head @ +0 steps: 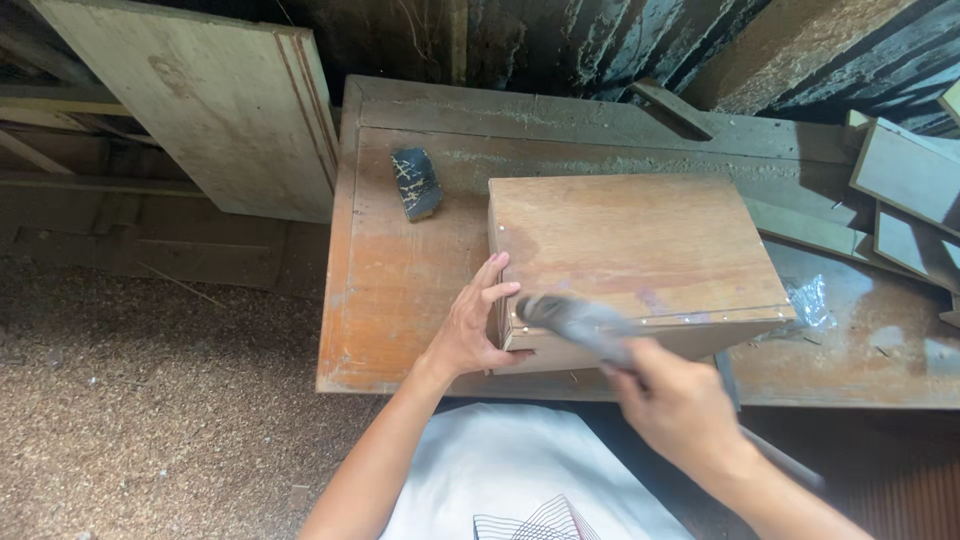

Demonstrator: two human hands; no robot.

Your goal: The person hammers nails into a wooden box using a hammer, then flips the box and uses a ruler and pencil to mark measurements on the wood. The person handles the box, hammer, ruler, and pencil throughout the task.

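Observation:
A plain wooden box (630,250) lies on a worn wooden workbench (400,290). My left hand (470,325) presses flat against the box's near left corner, fingers spread. My right hand (675,400) grips a hammer (580,325), motion-blurred, its grey head over the box's near edge. Small nail heads dot the box's near and left edges.
A dark sanding block (416,183) rests on the bench's far left. A large board (210,100) leans at the back left. Wooden offcuts (905,190) pile up at the right. A crumpled clear plastic scrap (812,300) lies by the box. Sawdust covers the floor (150,400).

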